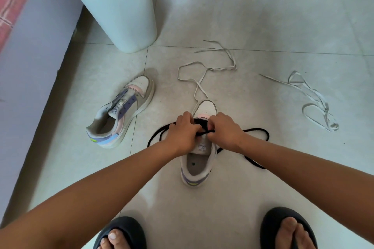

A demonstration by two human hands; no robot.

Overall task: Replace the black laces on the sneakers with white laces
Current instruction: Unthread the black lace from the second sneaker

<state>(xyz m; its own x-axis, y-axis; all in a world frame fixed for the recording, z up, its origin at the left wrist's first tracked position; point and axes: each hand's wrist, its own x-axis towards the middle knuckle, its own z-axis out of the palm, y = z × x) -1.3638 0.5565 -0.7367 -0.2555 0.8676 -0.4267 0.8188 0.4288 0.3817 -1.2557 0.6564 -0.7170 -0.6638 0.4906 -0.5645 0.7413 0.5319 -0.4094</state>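
Two bare hands work at a white low-top sneaker with pastel trim (199, 159), which stands on the pale tiled floor (263, 26) just in front of the person's feet. The left hand (182, 133) and the right hand (224, 131) are both curled over the eyelet area, each pinching the black lace (261, 133). Loops of that lace spill onto the floor on either side of the shoe.

A second matching sneaker (123, 111) lies to the left, already stripped of its lace. Two loose white flat laces wait beyond: one white lace (210, 68) trails near the toe of the shoe in hand, the other white lace (315, 105) is bunched well off to the right. A tall white bin with a blue liner (115, 10) stands behind.

The step appears to be pulling the black lace out of the lower eyelets. Next, it likely needs drawing fully free, then a white lace picked up and threaded.
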